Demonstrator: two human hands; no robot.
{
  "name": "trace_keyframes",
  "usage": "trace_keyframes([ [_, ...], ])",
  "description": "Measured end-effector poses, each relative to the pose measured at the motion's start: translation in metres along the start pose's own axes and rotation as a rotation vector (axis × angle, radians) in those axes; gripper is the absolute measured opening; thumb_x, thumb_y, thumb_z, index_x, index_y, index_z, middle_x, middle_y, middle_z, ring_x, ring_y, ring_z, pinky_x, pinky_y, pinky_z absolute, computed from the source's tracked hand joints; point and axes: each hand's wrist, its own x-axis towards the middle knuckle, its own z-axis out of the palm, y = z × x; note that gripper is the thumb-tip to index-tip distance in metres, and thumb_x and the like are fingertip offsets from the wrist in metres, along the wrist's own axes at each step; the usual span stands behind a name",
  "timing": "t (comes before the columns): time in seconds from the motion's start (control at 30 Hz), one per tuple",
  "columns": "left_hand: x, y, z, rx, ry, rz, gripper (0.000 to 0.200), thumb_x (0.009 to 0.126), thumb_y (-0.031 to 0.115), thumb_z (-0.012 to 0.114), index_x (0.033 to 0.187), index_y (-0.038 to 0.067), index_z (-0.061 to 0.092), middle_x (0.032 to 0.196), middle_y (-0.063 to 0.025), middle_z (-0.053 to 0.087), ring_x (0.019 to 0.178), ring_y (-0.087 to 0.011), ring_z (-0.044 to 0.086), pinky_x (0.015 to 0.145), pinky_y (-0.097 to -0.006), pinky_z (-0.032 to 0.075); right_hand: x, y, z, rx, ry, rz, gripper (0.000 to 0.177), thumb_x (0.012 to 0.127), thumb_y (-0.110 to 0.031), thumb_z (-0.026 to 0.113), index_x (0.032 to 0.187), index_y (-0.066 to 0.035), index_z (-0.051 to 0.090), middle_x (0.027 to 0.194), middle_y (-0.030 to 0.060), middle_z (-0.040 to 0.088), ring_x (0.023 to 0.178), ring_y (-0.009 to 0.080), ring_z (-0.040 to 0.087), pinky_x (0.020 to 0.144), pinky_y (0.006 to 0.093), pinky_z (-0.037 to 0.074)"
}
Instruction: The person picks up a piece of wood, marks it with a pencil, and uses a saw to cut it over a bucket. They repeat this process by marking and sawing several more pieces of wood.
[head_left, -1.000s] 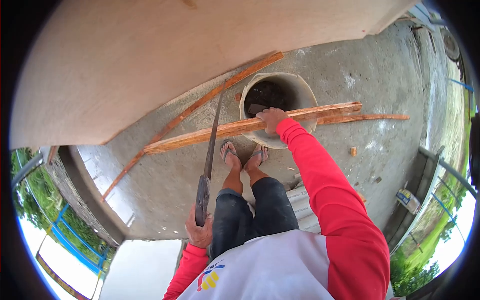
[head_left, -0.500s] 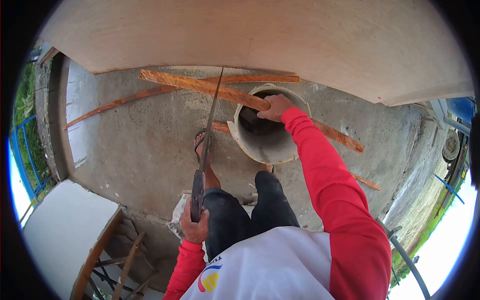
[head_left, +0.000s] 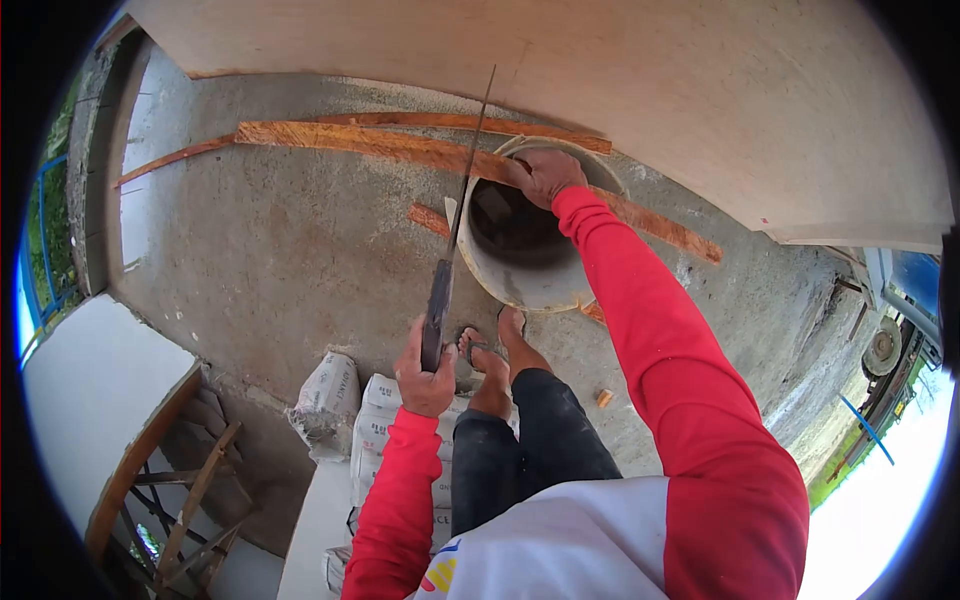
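You see: tan panel [head_left: 600,60], top | stacked bags [head_left: 374,432], lower left of centre | white panel [head_left: 110,385], lower left | wheel [head_left: 882,348], far right

The shirt [head_left: 570,550] has a white body and long red sleeves [head_left: 665,365], creased into folds. A print [head_left: 440,573] in yellow, blue and red shows partly at its near left. Dark shorts [head_left: 560,430] reach the knees; farther off, a sandal [head_left: 481,346] has dark straps.
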Motion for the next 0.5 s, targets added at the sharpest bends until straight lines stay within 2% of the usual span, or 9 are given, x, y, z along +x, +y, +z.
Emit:
trace_keyframes([
  [0.1,0.007,-0.013,0.014,-0.055,0.031,0.063,0.056,0.085,0.006,0.063,0.137,-0.002,0.045,0.103,-0.0164,0.066,0.089,-0.0226,0.065,0.08,-0.0328,0.052,0.006,-0.002,0.003,-0.031,0.027,0.006,0.041,0.084,-0.049,0.052,0.101,-0.018,0.072,0.1,0.0148,0.069,0.096,0.0367,0.064,0.087,0.0462,0.05],
  [0.2,0.015,-0.017,0.021,-0.025,0.032,0.084,0.054,0.084,0.006,0.063,0.134,-0.005,0.047,0.094,-0.0187,0.067,0.079,-0.025,0.069,0.072,-0.035,0.053,0.014,-0.004,0.006,-0.068,0.017,0.048,0.044,0.084,-0.048,0.048,0.099,-0.015,0.073,0.099,0.0153,0.069,0.095,0.0373,0.064,0.086,0.0464,0.05],
  [0.3,0.012,-0.022,0.017,-0.057,-0.062,-0.042,0.055,0.086,0.008,0.063,0.137,-0.002,0.045,0.11,-0.0203,0.066,0.095,-0.0259,0.066,0.082,-0.0338,0.051,0.015,-0.02,0.012,-0.077,0.032,0.155,0.048,0.084,-0.051,0.046,0.098,-0.014,0.074,0.098,0.0152,0.07,0.095,0.0366,0.065,0.085,0.0458,0.05],
  [0.37,0.013,-0.025,0.013,-0.019,-0.058,-0.006,0.054,0.086,0.008,0.063,0.136,-0.002,0.047,0.108,-0.0204,0.066,0.094,-0.0259,0.067,0.082,-0.0345,0.051,0.003,-0.033,0.01,-0.16,0.06,0.195,0.053,0.085,-0.054,0.043,0.096,-0.013,0.074,0.097,0.0158,0.07,0.094,0.0361,0.066,0.084,0.0454,0.051],
  [0.47,0.016,-0.035,0.02,0.046,-0.013,0.084,0.052,0.085,0.009,0.064,0.134,-0.002,0.049,0.105,-0.0197,0.068,0.089,-0.0252,0.068,0.079,-0.0347,0.052,0.007,-0.029,0.016,-0.178,0.04,0.24,0.055,0.083,-0.061,0.044,0.096,-0.018,0.076,0.097,0.0158,0.071,0.095,0.0366,0.066,0.085,0.0458,0.049],
  [0.5,0.018,-0.038,0.023,0.07,0.011,0.12,0.052,0.085,0.009,0.064,0.133,-0.002,0.049,0.104,-0.0193,0.068,0.087,-0.0249,0.069,0.078,-0.0346,0.052,0.006,-0.03,0.018,-0.198,0.039,0.248,0.058,0.084,-0.062,0.041,0.095,-0.016,0.076,0.096,0.0167,0.071,0.094,0.0364,0.066,0.083,0.0461,0.05],
])
